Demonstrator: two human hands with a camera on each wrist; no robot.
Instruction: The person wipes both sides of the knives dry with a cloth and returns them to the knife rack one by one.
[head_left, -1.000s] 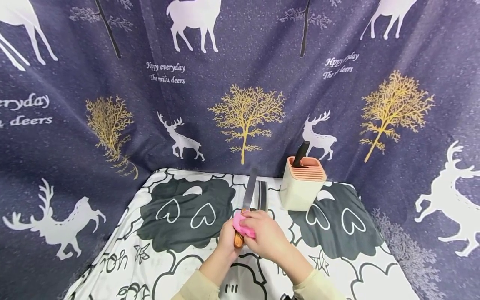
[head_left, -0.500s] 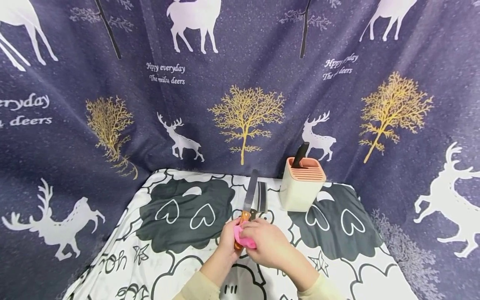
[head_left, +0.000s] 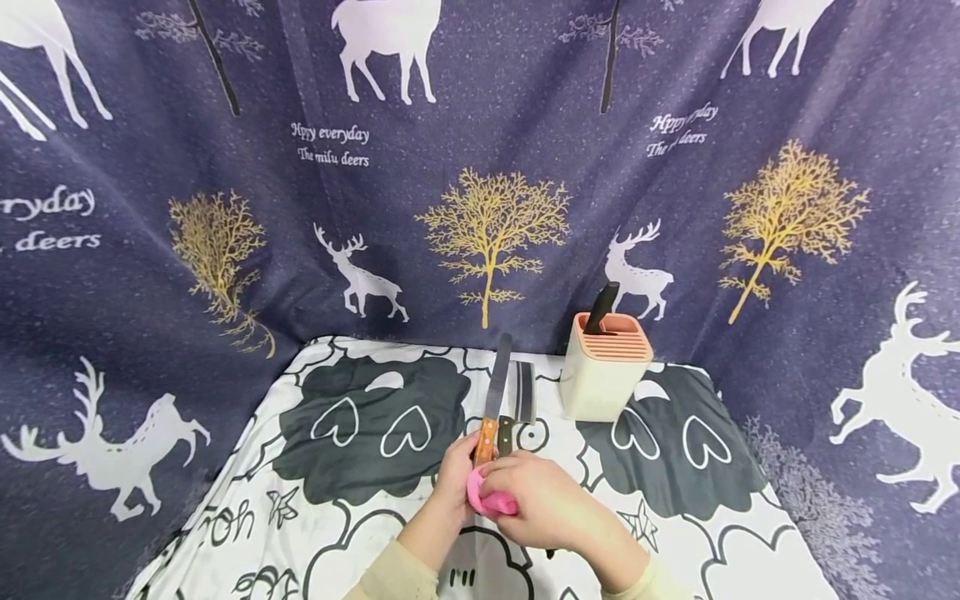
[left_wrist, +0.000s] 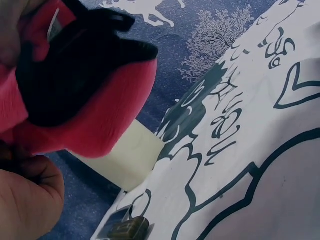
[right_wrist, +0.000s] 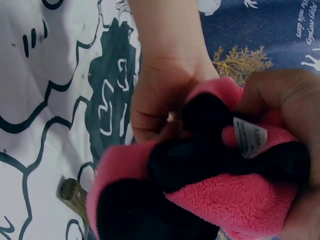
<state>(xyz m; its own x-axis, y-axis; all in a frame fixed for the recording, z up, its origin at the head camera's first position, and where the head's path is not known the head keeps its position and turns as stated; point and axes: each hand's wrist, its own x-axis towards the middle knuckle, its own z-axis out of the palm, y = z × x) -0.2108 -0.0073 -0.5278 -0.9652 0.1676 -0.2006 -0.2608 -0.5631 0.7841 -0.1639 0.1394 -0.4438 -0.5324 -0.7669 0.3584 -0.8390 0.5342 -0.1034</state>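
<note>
My left hand (head_left: 452, 482) grips a long-bladed knife by its wooden handle (head_left: 486, 442), and the blade (head_left: 498, 379) points away from me. Around the near end of that handle, my right hand (head_left: 547, 506) holds a bunched pink cloth (head_left: 489, 493). Close up in the right wrist view, the fuzzy cloth (right_wrist: 232, 202) has black parts and a white label (right_wrist: 251, 137). It hides the handle's near end. Just right of the knife lies a cleaver (head_left: 525, 392), whose dark handle (head_left: 506, 435) reaches toward my right fingers.
A cream knife block (head_left: 596, 387) with a slotted orange top stands at the back right, holding a black-handled knife (head_left: 602, 308). A patterned black-and-white cloth (head_left: 315, 533) covers the table. Behind it hangs a dark blue curtain (head_left: 420, 208) with deer and trees.
The right hand and pink cloth have slid toward me along the knife handle, so more of the wood shows. The left hand keeps its place on the knife.
</note>
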